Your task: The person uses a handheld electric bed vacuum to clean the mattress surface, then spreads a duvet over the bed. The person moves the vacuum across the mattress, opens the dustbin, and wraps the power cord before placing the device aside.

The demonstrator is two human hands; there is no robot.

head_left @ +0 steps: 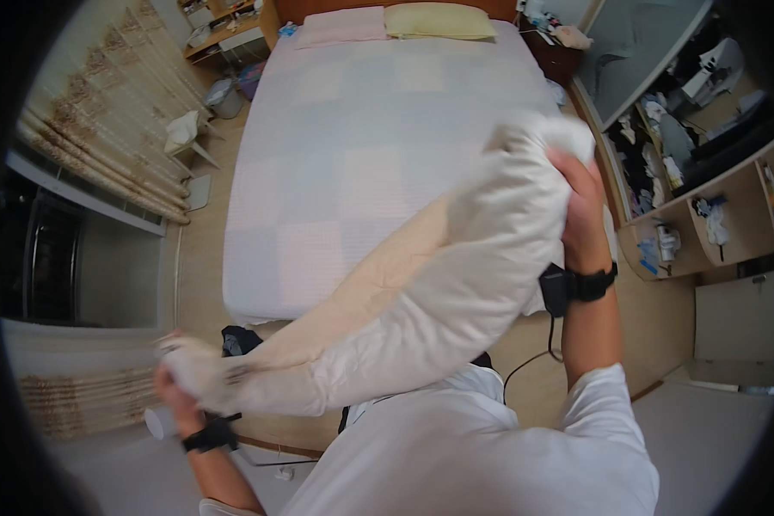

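White, padded cloth, a quilt (421, 301), is held stretched in the air before the foot of the bed (353, 172). Nearest the bed's near left corner, one end is bunched inside the left hand (181, 387), whose fingers are closed round it. From there the long axis climbs rightward to the raised right hand (580, 202), fingers clenched on the upper end beside the bed's right edge.

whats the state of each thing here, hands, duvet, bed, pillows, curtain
left hand: closed on one end of the white duvet
right hand: closed on the other end, raised higher
white duvet: bunched, stretched between the hands, off the bed
bed: sheet flat, uncovered
pillows: lying flat at the head end
curtain: drawn aside
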